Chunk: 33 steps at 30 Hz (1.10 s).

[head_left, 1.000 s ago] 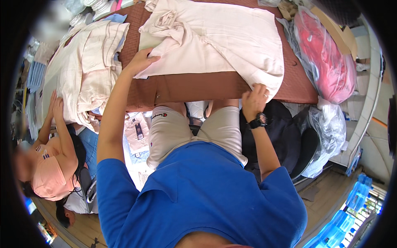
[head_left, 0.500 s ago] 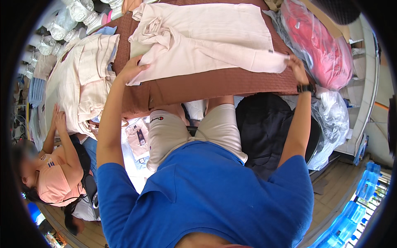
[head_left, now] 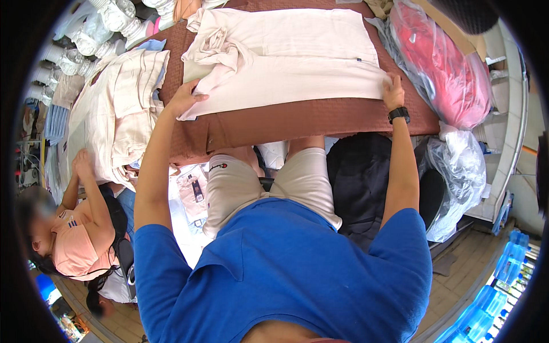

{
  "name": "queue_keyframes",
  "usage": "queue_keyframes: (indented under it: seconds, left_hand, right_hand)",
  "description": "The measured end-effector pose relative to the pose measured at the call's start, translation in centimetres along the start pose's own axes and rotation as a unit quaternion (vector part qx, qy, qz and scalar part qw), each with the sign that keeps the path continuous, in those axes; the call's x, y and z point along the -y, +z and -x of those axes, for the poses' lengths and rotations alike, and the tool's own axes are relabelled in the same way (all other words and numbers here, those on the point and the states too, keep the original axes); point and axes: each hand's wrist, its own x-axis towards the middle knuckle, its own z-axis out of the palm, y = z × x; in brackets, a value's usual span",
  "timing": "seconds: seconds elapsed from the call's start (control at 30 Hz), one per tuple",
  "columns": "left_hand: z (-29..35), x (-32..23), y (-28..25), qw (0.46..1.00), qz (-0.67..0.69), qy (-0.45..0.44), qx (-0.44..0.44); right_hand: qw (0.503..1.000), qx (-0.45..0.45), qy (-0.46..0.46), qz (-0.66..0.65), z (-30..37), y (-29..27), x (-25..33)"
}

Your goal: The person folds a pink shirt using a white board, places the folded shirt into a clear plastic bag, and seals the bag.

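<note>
Right grip [head_left: 393, 92] farther left, cloth [head_left: 297, 77] flatter

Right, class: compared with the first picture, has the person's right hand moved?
Yes. Against the brown table, the right hand has moved rightward and away from the body, off the near edge and closer to the red bag.

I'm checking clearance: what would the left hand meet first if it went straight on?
The left hand would likely meet the bunched folds of the pale garment, though depth is unclear.
</note>
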Motion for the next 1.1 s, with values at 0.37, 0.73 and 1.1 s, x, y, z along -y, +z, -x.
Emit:
queue_keyframes:
  seconds: [0.37, 0.73, 1.1]
  left_hand:
    - [-0.9, 1.1, -0.2, 0.982, -0.137, 0.081, -0.105]
    - [0.0, 2.3, -0.6, 0.987, 0.011, 0.076, -0.142]
    - [8.8, 2.8, -1.1, 0.987, -0.065, -0.033, -0.142]
  right_hand:
    - [0.957, -0.022, -0.282, 0.065, 2.0, 6.7, 16.2]
    - [0.898, 0.172, -0.401, -0.061, 7.6, 18.2, 31.0]
    - [0.905, 0.193, -0.379, -0.031, 8.0, 18.9, 30.5]
